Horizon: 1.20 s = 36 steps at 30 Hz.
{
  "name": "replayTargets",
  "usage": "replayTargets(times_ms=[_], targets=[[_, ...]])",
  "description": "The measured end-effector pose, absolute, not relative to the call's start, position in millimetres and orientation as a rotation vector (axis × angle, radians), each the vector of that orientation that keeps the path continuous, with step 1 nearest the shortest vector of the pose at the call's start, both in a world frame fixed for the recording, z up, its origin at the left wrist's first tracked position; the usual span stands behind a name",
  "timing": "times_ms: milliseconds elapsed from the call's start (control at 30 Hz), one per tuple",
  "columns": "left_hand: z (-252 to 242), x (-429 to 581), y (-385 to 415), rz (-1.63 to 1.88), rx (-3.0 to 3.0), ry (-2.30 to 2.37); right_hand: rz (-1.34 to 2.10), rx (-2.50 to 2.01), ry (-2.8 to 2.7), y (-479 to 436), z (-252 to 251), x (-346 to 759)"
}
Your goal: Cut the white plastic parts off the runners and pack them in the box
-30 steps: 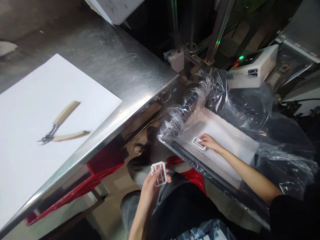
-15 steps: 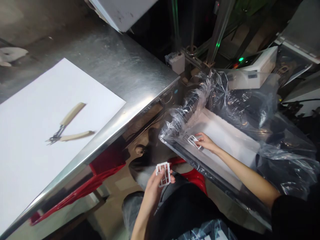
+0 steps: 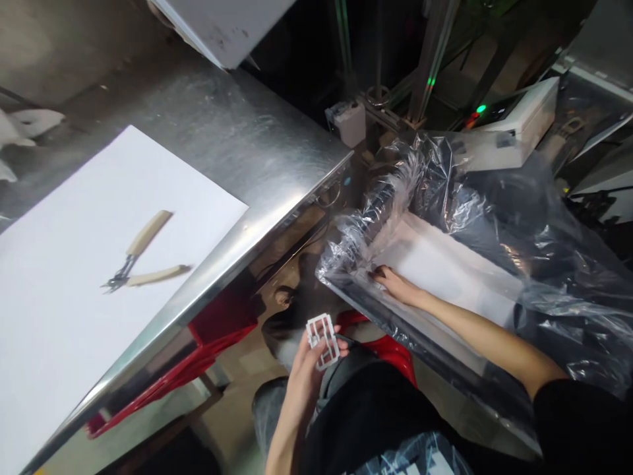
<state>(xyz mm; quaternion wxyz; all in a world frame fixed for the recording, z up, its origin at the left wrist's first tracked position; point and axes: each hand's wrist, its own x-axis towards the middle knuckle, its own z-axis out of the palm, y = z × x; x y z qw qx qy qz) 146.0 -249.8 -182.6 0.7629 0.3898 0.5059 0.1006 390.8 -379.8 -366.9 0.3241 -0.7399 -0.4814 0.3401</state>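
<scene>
My left hand (image 3: 309, 359) is closed on a small white plastic frame (image 3: 322, 340), a flat lattice with rectangular openings, held above my lap. My right hand (image 3: 398, 285) reaches down into the near left corner of a box lined with clear plastic film (image 3: 346, 251). Its fingers point downward and are in shadow, so their grip is hidden. No white frame shows at that hand. A pale sheet (image 3: 445, 270) covers the bottom of the box beside it.
Nippers with cream handles (image 3: 151, 234) lie spread on a white sheet (image 3: 64, 264) on the metal table (image 3: 277, 145). A red stool (image 3: 390, 349) stands under the box edge. Beyond the box is a white device (image 3: 524, 125) with a green light.
My right hand has moved slightly left and down into the box corner; the white frame it held is out of sight. My left hand keeps its frame, slightly tilted. The view has shifted a little.
</scene>
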Motion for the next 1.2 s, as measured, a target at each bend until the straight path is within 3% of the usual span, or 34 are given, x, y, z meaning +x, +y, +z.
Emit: replayTargets(times_ms=[400, 867, 1000, 1200], targets=[[-178, 153, -248, 0.281, 0.842, 1.062, 0.775, -2.116, -1.413, -366, -389, 389], [-183, 163, -242, 0.175, 1.032, 0.973, 0.947, -1.971, -1.248, -352, -365, 403], [-173, 173, -238, 0.195, 1.120, 0.954, 0.971, -1.882, -1.057, -351, -338, 406], [-169, 190, -229, 0.041, 1.305, 0.856, 1.174, -1.552, -0.903, -375, -258, 389]])
